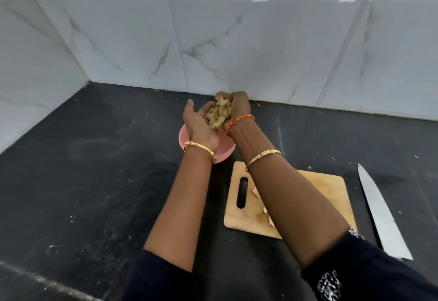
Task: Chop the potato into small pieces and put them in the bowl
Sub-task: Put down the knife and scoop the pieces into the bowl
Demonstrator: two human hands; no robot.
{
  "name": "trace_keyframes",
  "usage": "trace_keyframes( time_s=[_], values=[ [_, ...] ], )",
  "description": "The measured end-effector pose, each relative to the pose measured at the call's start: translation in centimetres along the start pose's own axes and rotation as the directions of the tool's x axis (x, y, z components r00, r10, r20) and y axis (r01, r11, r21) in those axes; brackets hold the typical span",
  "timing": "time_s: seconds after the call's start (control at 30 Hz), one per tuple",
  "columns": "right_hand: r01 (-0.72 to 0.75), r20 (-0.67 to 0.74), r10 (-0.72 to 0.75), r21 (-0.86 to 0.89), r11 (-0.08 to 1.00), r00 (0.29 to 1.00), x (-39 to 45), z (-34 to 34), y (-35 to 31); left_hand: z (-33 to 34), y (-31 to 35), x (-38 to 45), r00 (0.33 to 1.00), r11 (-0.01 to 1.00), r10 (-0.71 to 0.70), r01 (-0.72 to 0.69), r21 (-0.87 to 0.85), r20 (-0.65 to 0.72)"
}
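While both hands are cupped together around a heap of potato pieces (219, 112), the step in hand looks to be the tipping of that heap into the pink bowl (183, 138) directly beneath them. The left hand (201, 124) lies palm up with its fingers gently curved under the pieces and its thumb raised; the right hand (238, 108) curls over from the other side, fingers bent round the top of the heap, so the pieces are cradled between the two palms rather than pinched.

To do this well, I judge the hands should drop closer to the bowl before they part, then open slowly from the bottom edge so the pieces slide down instead of bouncing out onto the dark worktop (94, 158). The bowl is largely hidden by the wrists, so whether it already holds anything cannot be told. It sits toward the back of the worktop, near the tiled wall (237, 40), just beyond the far left corner of the wooden cutting board (331, 189).

A few more potato pieces (256, 193) lie on the board, partly hidden under the right forearm, so another scoop seems needed after this one. The knife (379, 213) rests flat on the worktop just off the board's right edge, well apart from both hands, and is best left there during the transfer
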State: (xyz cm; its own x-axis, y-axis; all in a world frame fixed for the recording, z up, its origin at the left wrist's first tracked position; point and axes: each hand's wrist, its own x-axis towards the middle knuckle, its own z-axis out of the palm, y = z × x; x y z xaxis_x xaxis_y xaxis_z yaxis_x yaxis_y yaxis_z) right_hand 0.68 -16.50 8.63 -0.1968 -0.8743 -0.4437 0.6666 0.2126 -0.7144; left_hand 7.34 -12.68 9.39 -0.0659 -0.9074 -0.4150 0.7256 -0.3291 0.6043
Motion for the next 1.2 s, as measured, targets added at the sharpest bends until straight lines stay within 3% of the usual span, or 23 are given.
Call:
trace_keyframes(
  time_s=[0.17, 0.3, 0.4, 0.5, 0.57, 0.7, 0.8, 0.9, 1.0, 1.07, 1.2],
  values=[
    [-0.004, 0.033, 0.018, -0.378, 0.926, 0.999, 1.7, 1.2, 0.6, -3.1, 3.1, 3.2, 0.990, 0.922, -0.108, 0.134, 0.362, -0.093],
    [0.051, 0.153, 0.120, -0.798, 0.600, 0.981, 1.8, 1.2, 0.0, -3.8, 4.5, 3.9, 0.983, 0.847, -0.177, 0.176, 0.502, -0.046],
    [0.149, 0.221, 0.138, -0.903, 0.404, 0.965, 2.2, 1.2, 0.2, -3.8, 4.8, 4.0, 0.983, 0.819, -0.180, 0.173, 0.546, -0.041],
    [0.328, 0.331, 0.081, -0.943, 0.054, 0.940, 1.9, 1.4, 0.4, -3.9, 4.7, 4.1, 0.982, 0.801, -0.168, 0.185, 0.569, -0.082],
    [0.387, 0.386, 0.049, -0.922, -0.014, 0.921, 1.8, 1.3, 0.4, -3.9, 4.7, 3.9, 0.985, 0.772, -0.141, 0.170, 0.613, -0.096],
    [0.404, 0.403, -0.053, -0.914, 0.022, 0.914, 1.7, 1.1, 0.8, -4.1, 4.7, 4.1, 0.994, 0.733, -0.037, 0.097, 0.673, -0.103],
    [0.328, 0.347, 0.076, -0.925, 0.191, 0.935, 1.1, 1.1, 1.0, -4.7, 4.5, 4.1, 0.993, 0.750, 0.001, 0.076, 0.657, -0.115],
    [0.281, 0.317, 0.039, -0.884, 0.373, 0.948, 1.5, 1.0, 0.8, -5.4, 4.3, 4.1, 0.995, 0.780, 0.039, 0.027, 0.625, -0.092],
    [0.411, 0.399, -0.107, -0.843, 0.347, 0.911, 1.5, 0.4, 1.0, -6.3, 3.8, 4.0, 0.993, 0.823, 0.086, -0.027, 0.567, -0.079],
    [0.425, 0.421, -0.089, -0.837, 0.346, 0.903, 1.2, 0.0, 1.5, -6.6, 3.5, 3.9, 0.993, 0.861, 0.093, -0.042, 0.506, -0.075],
    [0.147, 0.258, 0.092, -0.769, 0.622, 0.962, 1.7, -1.3, 1.7, -7.0, 3.1, 3.7, 0.990, 0.923, 0.086, -0.039, 0.383, -0.108]
  ],
)
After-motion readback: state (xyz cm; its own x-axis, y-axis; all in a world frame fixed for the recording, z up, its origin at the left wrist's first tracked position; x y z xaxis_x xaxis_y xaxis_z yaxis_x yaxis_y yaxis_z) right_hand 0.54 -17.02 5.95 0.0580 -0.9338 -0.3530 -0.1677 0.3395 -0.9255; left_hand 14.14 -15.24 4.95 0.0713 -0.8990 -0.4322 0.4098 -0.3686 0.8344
